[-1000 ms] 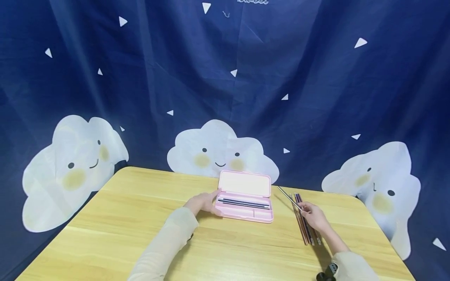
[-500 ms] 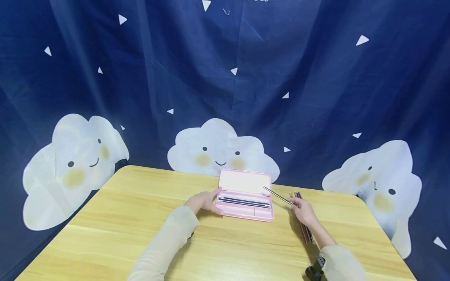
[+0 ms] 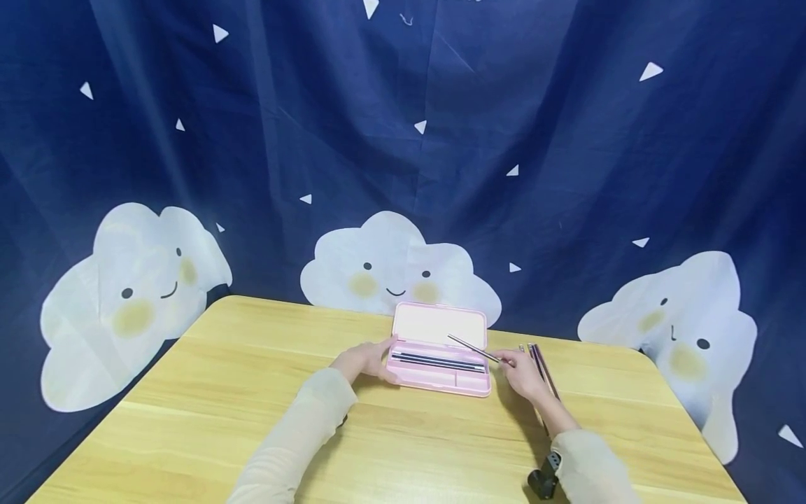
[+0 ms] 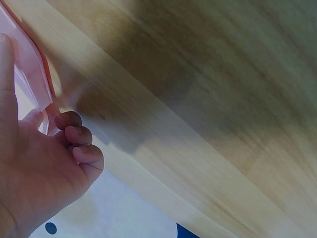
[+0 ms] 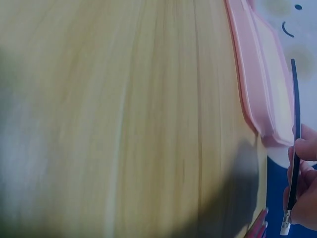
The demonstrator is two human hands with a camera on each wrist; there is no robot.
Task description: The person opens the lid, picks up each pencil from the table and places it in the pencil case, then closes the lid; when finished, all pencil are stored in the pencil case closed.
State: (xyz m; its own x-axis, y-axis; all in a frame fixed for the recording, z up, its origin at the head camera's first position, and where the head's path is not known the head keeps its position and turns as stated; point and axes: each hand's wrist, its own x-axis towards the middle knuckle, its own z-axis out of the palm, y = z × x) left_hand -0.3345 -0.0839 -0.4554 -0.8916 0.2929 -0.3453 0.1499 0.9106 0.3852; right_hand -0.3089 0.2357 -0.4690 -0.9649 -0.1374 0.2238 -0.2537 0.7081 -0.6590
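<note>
The pink pencil case [image 3: 422, 378] lies with its lid [image 3: 434, 327] up; dark pencils [image 3: 437, 362] rest in its long compartment. My left hand [image 3: 364, 360] grips its left end; in the left wrist view the hand [image 4: 49, 166] has its thumb along the case wall [image 4: 30, 59] and several fingers curled. My right hand [image 3: 524, 376] pinches a pencil [image 3: 464, 343] near one end, its far end over the case. In the right wrist view the hand [image 5: 306, 186] holds this dark pencil [image 5: 296, 109] by its white eraser end, beside the case [image 5: 253, 74].
More pencils [image 3: 543, 367] lie on the wooden table [image 3: 214, 406] right of the case, partly hidden by my right forearm. A small black device [image 3: 544, 477] sits at my right cuff. A blue curtain [image 3: 352, 154] with cloud prints hangs behind the table.
My right hand has moved left from the loose pencils, bringing its pencil from beside the case to over it. My left hand has stayed on the case's left end.
</note>
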